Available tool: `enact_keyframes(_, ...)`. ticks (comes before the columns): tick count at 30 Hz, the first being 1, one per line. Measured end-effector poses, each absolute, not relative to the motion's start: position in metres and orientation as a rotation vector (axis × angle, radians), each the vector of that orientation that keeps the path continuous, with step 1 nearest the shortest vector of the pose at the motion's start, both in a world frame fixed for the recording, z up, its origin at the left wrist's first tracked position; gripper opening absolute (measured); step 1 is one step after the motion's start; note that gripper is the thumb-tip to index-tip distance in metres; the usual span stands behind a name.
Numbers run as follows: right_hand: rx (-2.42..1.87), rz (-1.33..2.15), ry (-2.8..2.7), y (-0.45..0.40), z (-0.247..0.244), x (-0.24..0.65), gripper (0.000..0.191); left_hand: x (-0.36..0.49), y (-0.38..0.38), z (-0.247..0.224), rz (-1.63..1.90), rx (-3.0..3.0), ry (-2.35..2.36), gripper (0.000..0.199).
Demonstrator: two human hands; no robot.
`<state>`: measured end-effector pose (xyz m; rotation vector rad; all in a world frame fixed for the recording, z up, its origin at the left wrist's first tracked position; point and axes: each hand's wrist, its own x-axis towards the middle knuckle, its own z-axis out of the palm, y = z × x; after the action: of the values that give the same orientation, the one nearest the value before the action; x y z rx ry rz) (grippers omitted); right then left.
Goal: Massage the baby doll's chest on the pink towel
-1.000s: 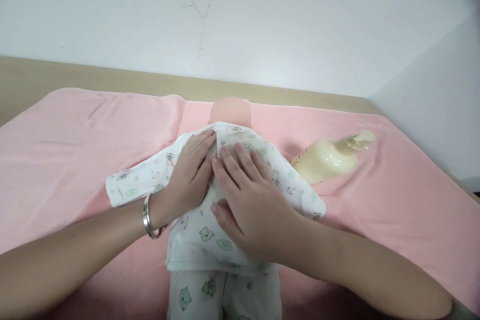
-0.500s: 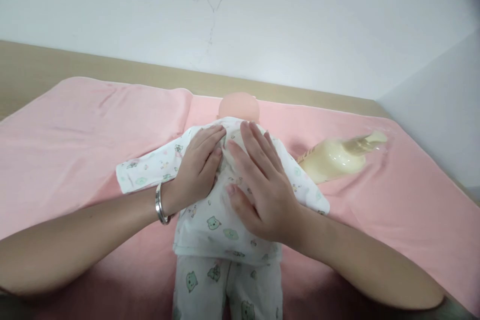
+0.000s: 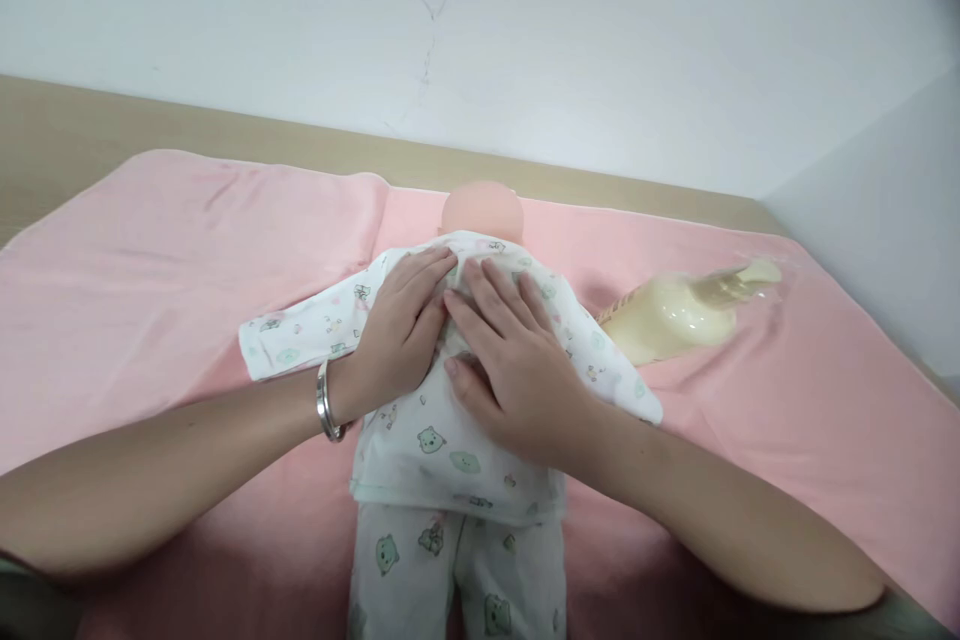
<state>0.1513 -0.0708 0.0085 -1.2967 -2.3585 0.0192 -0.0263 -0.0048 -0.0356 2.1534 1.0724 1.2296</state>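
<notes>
A baby doll (image 3: 482, 210) lies on a pink cloth, its smooth head towards the wall, with no facial features showing. It wears a white long-sleeved top (image 3: 450, 465) with green bear prints and matching trousers (image 3: 405, 565). My left hand (image 3: 405, 320) rests flat on the upper left of the top, fingers stretched out and held close together; a silver bangle (image 3: 324, 402) circles that wrist. Beside it, my right hand (image 3: 517, 360) lies on the upper right of the top with fingers stretched and thumb apart. Both hands hold nothing. The fabric beneath my palms is hidden.
To the doll's right a pale yellow pump bottle (image 3: 667, 318) lies on its side, close to the sleeve. The pink cloth (image 3: 247, 220) covers most of a wooden surface (image 3: 67, 120). Behind rises a white wall (image 3: 600, 50) with a crack-like mark.
My right hand has come down and slightly left, from raised fingers to lying on the top. My left hand stays on the top. The view has shifted slightly.
</notes>
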Motion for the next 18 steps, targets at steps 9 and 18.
enact_keyframes(9, -1.316, 0.004, -2.277, -0.064, 0.004, 0.153, 0.057, -0.027, -0.006, -0.034, 1.207, 2.177, 1.106, 0.044)
enact_keyframes(18, -1.315, -0.017, -2.293, -0.061, -0.002, 0.150, 0.053, -0.030, -0.004, -0.035, 1.164, 2.170, 1.168, 0.045)
